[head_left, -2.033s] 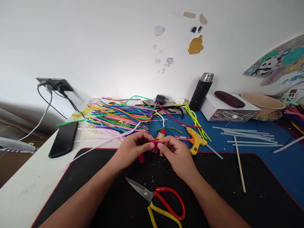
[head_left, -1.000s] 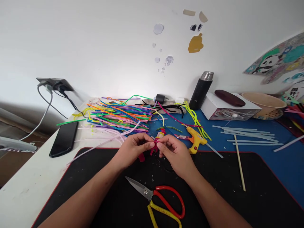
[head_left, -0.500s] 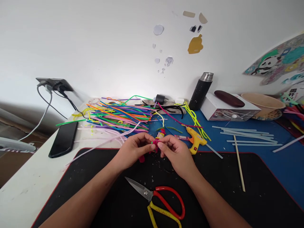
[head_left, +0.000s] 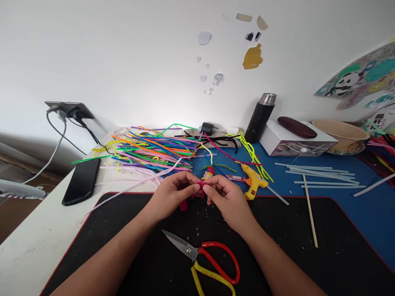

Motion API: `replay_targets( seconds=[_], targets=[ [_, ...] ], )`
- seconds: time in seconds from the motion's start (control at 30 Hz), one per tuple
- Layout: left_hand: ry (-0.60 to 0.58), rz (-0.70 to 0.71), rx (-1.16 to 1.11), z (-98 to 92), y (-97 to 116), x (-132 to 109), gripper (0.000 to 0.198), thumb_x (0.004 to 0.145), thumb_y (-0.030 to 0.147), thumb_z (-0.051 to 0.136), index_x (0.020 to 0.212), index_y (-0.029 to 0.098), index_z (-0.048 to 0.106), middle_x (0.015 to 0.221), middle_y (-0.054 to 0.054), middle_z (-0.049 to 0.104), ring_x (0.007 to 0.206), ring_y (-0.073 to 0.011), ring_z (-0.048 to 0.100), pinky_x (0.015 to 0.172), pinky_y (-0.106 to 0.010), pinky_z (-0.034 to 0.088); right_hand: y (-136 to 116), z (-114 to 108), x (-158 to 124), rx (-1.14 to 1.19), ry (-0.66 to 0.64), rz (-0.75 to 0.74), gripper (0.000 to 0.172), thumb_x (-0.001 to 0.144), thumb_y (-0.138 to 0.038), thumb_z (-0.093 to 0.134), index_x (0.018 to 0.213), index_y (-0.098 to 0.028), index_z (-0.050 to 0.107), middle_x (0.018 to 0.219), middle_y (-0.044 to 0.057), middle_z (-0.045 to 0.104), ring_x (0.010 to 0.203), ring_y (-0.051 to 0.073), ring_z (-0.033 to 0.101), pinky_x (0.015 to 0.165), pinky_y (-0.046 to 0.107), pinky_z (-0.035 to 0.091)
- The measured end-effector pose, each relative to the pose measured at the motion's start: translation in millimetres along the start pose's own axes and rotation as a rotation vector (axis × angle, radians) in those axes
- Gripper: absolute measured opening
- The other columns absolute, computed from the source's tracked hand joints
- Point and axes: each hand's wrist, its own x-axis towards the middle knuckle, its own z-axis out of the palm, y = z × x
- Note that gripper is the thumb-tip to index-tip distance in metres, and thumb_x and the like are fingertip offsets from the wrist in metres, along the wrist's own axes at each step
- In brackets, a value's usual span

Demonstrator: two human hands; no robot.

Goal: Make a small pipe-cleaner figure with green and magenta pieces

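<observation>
Over the far part of the black mat, my left hand and my right hand meet, fingertips nearly touching. Between them is a small magenta pipe cleaner piece, pinched from both sides by thumbs and fingers. Its full shape is partly hidden by the fingers. Just behind the fingertips shows a small figure with a red top and yellow and white parts. A darker magenta piece lies below my left hand. Nearer to me rest scissors with one red and one yellow handle, blades pointing left.
A yellow glue gun lies right of my hands, with clear glue sticks and a wooden stick beyond. Many coloured pipe cleaners are heaped behind. A phone, a black flask and a white box stand around.
My fingers have shifted slightly on the magenta piece; a green bit seen by my left fingertips is now out of sight. The view has moved very slightly.
</observation>
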Motion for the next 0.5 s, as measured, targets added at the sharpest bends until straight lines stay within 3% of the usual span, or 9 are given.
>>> replay_targets(
  seconds=[0.5],
  targets=[
    [0.051,-0.003,0.056,0.7,6.2,-0.5,0.032,0.086,0.049,0.082,0.091,0.018,0.076,0.084,-0.002,0.071,0.074,-0.016,0.061,0.069,-0.028,0.048,0.6,0.3,-0.1,-0.054,0.002,0.018,0.02,0.092,-0.041,0.068,0.092,-0.021,0.067,0.066,-0.004,0.058,0.06,0.015,0.057,0.059,0.027,0.047]
  ],
)
